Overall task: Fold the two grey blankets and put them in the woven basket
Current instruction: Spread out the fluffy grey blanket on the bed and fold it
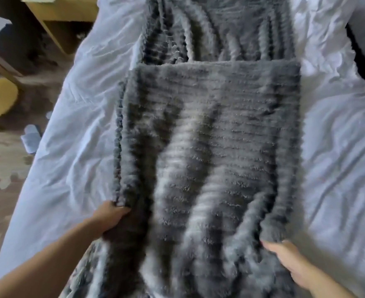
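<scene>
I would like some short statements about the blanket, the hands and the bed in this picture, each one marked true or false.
1. The grey blanket lies on a white sheet. True.
2. The left hand has a grip on the blanket's left edge. True.
3. The right hand rests flat on the sheet, far from the blanket. False: it is at the blanket's near right corner, fingers against the fabric.
4. The blanket is rolled into a tight cylinder. False: it is spread out, with a layer folded over on top.
5. The woven basket stands on the bed beside the blanket. False: no basket is in view.
</scene>
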